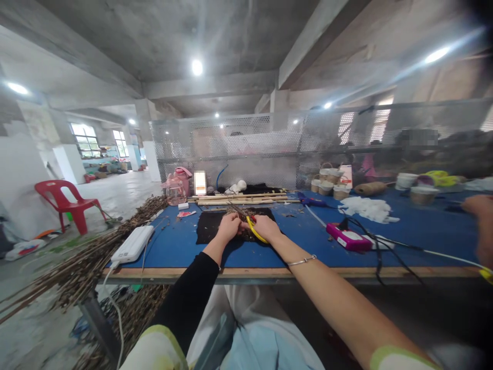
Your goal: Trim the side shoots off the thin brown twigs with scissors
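Note:
My right hand (266, 226) is closed around the yellow-handled scissors (254, 231), whose blades point away and to the left. Close beside it, my left hand (230, 226) has its fingers closed on a small clump of brown dried twigs (243, 232), partly hidden behind the fingers. Both hands rest over a black cloth (207, 226) on the blue tabletop (169, 241). Whether the blades touch the twigs I cannot tell. Several pale sticks (246, 198) lie just beyond the cloth.
A white power strip (133, 243) and long bundled dry stalks (88, 259) are on the left. To the right lie a magenta box (348, 237) with cables, white fluff (370, 209), small pots (341, 192) and a twine spool (370, 188). Another person's hand (481, 210) shows far right.

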The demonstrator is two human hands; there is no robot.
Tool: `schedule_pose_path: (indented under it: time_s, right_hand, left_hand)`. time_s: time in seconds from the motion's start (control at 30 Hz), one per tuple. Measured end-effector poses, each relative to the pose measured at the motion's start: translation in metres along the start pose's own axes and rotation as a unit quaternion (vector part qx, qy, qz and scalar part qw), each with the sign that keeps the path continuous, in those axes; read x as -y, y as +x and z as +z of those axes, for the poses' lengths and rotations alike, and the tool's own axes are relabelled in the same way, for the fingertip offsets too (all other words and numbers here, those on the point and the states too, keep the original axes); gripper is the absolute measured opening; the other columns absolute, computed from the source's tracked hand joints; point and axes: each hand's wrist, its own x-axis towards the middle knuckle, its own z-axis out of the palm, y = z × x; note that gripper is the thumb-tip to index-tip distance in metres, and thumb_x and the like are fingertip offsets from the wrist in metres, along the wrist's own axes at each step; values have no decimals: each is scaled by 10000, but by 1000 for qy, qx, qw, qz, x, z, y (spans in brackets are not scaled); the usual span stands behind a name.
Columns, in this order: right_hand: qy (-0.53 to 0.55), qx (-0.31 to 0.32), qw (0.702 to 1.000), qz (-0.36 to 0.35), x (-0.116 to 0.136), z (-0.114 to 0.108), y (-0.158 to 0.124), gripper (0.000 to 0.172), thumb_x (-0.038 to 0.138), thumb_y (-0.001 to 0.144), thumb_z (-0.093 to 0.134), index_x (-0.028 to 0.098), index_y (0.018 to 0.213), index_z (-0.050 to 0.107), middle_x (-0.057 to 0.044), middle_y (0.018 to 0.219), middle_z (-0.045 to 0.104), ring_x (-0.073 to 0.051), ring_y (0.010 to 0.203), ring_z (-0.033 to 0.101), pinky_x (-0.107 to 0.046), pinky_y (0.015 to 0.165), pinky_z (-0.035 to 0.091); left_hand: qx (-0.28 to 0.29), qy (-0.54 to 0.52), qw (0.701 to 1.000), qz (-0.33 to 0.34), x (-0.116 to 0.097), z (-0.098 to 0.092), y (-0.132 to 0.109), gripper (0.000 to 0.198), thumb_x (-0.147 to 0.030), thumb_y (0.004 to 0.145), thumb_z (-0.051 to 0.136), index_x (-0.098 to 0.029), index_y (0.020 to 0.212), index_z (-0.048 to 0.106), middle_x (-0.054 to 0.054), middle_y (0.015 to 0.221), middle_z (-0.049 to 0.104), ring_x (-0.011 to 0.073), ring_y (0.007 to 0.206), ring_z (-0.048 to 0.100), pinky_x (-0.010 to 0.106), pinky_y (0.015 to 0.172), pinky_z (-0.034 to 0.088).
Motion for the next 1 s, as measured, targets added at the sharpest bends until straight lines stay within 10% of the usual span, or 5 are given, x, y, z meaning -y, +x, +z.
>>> schedule_pose_path:
  time_s: [1.0]
  right_hand:
    - [6, -50, 998, -34, -3, 8, 3, 707, 708, 623, 503, 147, 1053, 497, -141, 1004, 598, -271, 973, 555, -332, 770, 402]
  left_hand:
    - [-11, -39, 999, 14, 0, -3, -1, 272, -289, 714, 591, -115, 918, 640, 28, 702, 647, 49, 421, 457, 174, 396, 374]
